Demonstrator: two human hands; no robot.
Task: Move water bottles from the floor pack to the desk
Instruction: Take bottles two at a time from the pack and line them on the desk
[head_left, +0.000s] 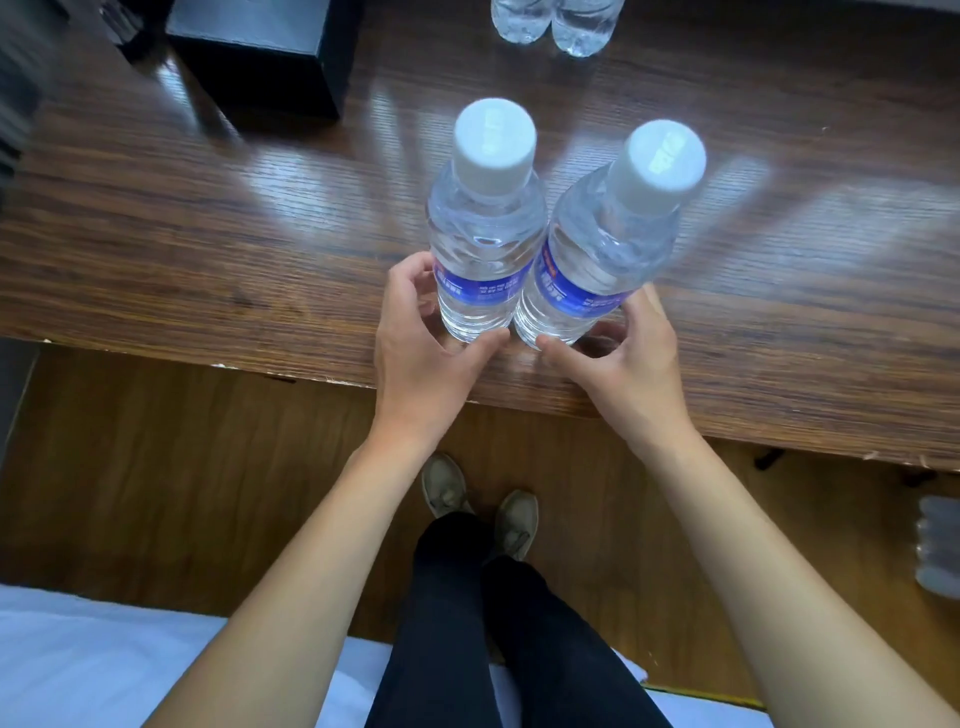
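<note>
Head view: I read this as the set-down step, left hand (415, 332) curled loosely round the left bottle (483, 228) and right hand (623, 348) round the right bottle (597, 244), both upright and touching near the desk (208, 234) edge, next I'd let go and return to the floor pack (937, 545), blurred and cut off at right, whether fingers actually grip I can't tell.

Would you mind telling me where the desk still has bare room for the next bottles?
Bare wood lies left of the two near bottles, in front of the black box, and right of them toward the desk edge. A strip is free between them and the far bottles. Crowded: the front edge, where the left hand and right hand cup the bases.
</note>
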